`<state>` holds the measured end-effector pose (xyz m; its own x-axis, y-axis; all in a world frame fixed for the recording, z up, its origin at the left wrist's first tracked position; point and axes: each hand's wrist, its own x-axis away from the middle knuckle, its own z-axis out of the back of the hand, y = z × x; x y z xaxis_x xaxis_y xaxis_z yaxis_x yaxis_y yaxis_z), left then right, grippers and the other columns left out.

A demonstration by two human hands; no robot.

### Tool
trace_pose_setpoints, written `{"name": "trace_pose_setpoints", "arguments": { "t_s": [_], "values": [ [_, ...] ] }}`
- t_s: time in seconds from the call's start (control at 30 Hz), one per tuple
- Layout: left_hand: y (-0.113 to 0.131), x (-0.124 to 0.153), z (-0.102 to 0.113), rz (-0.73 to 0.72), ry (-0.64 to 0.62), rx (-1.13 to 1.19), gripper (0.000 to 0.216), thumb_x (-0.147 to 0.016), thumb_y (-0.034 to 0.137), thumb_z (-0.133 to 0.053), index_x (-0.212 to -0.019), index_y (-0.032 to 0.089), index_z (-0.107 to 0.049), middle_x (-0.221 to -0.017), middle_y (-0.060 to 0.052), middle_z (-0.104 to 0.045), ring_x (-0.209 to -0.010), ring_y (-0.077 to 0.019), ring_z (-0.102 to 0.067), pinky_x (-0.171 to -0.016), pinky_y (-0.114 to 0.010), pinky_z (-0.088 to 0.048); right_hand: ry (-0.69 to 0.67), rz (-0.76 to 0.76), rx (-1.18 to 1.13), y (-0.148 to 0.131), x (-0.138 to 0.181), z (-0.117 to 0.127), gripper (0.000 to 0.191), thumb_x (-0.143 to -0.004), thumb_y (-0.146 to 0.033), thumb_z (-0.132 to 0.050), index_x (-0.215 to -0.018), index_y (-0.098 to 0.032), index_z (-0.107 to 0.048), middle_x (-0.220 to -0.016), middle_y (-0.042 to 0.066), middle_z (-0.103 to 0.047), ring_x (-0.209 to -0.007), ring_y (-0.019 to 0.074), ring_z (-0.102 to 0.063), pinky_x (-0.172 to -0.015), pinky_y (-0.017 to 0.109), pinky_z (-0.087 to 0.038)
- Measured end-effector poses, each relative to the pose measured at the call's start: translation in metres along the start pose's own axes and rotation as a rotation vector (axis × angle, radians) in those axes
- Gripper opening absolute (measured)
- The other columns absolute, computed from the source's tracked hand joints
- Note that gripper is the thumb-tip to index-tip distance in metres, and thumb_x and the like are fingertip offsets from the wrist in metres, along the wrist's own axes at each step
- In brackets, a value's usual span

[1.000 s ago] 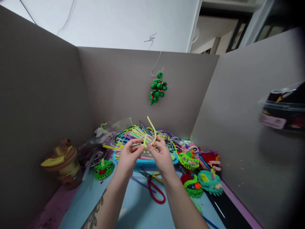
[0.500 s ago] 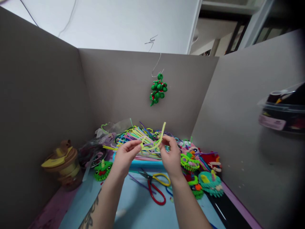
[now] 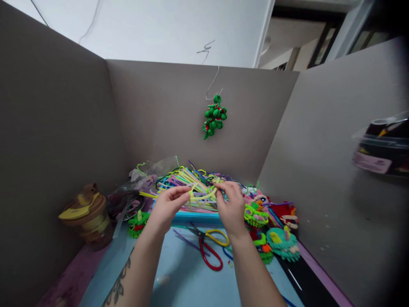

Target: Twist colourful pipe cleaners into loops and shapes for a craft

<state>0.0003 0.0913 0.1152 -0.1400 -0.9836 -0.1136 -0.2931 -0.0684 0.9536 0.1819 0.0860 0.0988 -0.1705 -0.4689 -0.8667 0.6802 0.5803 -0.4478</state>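
A pale yellow pipe cleaner is stretched between my two hands in front of a heap of loose pipe cleaners. My left hand pinches it at a small yellow knot or joint with short ends sticking out. With thumb and forefinger, my right hand grips its other end, which bends over at the fingertips. Below the hands, scissors with one red and one yellow handle lie on the light blue mat. A loose purple pipe cleaner rests beside the blades.
A blue tray holds the heap. Fuzzy coloured figures crowd the right, and a green one sits left. A lidded brown jar stands far left. Green beads or balls hang on the grey back panel.
The yellow pipe cleaner's free end, which stood up above my right hand, is now bent down into my right fingers. My left hand keeps its pinch.
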Motion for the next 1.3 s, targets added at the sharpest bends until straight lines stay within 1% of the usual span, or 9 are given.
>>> {"name": "trace_pose_setpoints", "arguments": {
  "t_s": [0.17, 0.4, 0.7, 0.83, 1.0, 1.07, 1.17, 1.23, 1.3],
  "values": [
    [0.001, 0.000, 0.003, -0.016, -0.029, -0.009, 0.033, -0.059, 0.027, -0.078, -0.090, 0.016, -0.070, -0.079, -0.005, -0.072, -0.072, -0.0142, -0.064, -0.068, -0.024, -0.048, -0.047, -0.032, -0.028, -0.001, 0.000, -0.002, 0.015, -0.081, -0.011, -0.049, -0.083, -0.019, -0.061, -0.085, 0.006, -0.058, -0.085, 0.0199, -0.055, -0.077, 0.035, -0.045],
    [0.001, -0.003, 0.001, -0.108, 0.090, -0.138, 0.029, -0.056, 0.024, -0.078, -0.082, 0.014, -0.070, -0.072, -0.003, -0.070, -0.065, -0.0120, -0.060, -0.063, -0.022, -0.047, -0.103, -0.155, -0.205, -0.030, 0.002, -0.001, 0.014, -0.080, -0.011, -0.050, -0.076, -0.019, -0.060, -0.073, 0.001, -0.059, -0.068, 0.0140, -0.055, -0.062, 0.025, -0.044],
    [0.001, 0.002, -0.001, -0.105, -0.033, -0.247, 0.022, -0.063, 0.025, -0.073, -0.082, 0.015, -0.069, -0.071, -0.003, -0.068, -0.062, -0.0131, -0.059, -0.058, -0.023, -0.046, -0.133, -0.409, -0.483, -0.030, 0.007, -0.008, 0.006, -0.078, -0.019, -0.055, -0.077, -0.019, -0.060, -0.069, -0.001, -0.058, -0.062, 0.0128, -0.053, -0.057, 0.023, -0.042],
    [0.003, 0.002, -0.002, -0.129, -0.014, -0.248, 0.020, -0.062, 0.023, -0.073, -0.079, 0.016, -0.069, -0.066, -0.002, -0.066, -0.058, -0.0125, -0.056, -0.055, -0.023, -0.044, -0.153, -0.502, -0.578, -0.031, 0.005, -0.007, 0.006, -0.076, -0.023, -0.056, -0.075, -0.018, -0.058, -0.064, -0.002, -0.054, -0.058, 0.0116, -0.049, -0.054, 0.022, -0.039],
    [0.001, 0.002, 0.000, -0.184, 0.001, -0.268, 0.019, -0.063, 0.025, -0.072, -0.080, 0.016, -0.070, -0.061, -0.001, -0.062, -0.053, -0.0114, -0.052, -0.051, -0.021, -0.040, -0.284, -0.557, -0.597, -0.032, 0.003, -0.009, 0.006, -0.073, -0.023, -0.057, -0.071, -0.018, -0.058, -0.060, -0.003, -0.051, -0.055, 0.0113, -0.046, -0.051, 0.022, -0.037],
    [-0.001, 0.001, 0.000, -0.185, 0.011, -0.258, 0.020, -0.063, 0.026, -0.073, -0.080, 0.016, -0.070, -0.060, -0.001, -0.061, -0.053, -0.0111, -0.051, -0.051, -0.021, -0.040, -0.319, -0.515, -0.524, -0.032, 0.004, -0.010, 0.006, -0.073, -0.022, -0.057, -0.071, -0.018, -0.061, -0.062, -0.001, -0.053, -0.060, 0.0132, -0.049, -0.055, 0.024, -0.040],
    [-0.002, 0.000, -0.002, -0.179, 0.041, -0.204, 0.022, -0.061, 0.026, -0.074, -0.079, 0.015, -0.069, -0.060, 0.000, -0.061, -0.052, -0.0101, -0.051, -0.050, -0.021, -0.039, -0.243, -0.401, -0.333, -0.030, 0.006, -0.013, 0.007, -0.070, -0.020, -0.060, -0.067, -0.019, -0.066, -0.081, 0.004, -0.057, -0.082, 0.0197, -0.054, -0.075, 0.033, -0.044],
    [-0.002, -0.001, -0.004, -0.188, 0.067, -0.164, 0.024, -0.060, 0.027, -0.075, -0.080, 0.015, -0.069, -0.062, 0.000, -0.063, -0.054, -0.0103, -0.053, -0.052, -0.021, -0.041, -0.188, -0.382, -0.253, -0.030, 0.008, -0.016, 0.005, -0.069, -0.019, -0.063, -0.066, -0.020, -0.067, -0.100, 0.007, -0.054, -0.101, 0.0241, -0.050, -0.091, 0.039, -0.039],
    [-0.003, -0.001, -0.005, -0.204, 0.087, -0.132, 0.024, -0.060, 0.026, -0.075, -0.081, 0.015, -0.069, -0.066, -0.001, -0.065, -0.059, -0.0112, -0.056, -0.057, -0.021, -0.044, -0.204, -0.418, -0.271, -0.030, 0.011, -0.020, 0.005, -0.070, -0.019, -0.063, -0.069, -0.020, -0.068, -0.112, 0.008, -0.050, -0.110, 0.0250, -0.048, -0.096, 0.041, -0.036]
  ]
}}
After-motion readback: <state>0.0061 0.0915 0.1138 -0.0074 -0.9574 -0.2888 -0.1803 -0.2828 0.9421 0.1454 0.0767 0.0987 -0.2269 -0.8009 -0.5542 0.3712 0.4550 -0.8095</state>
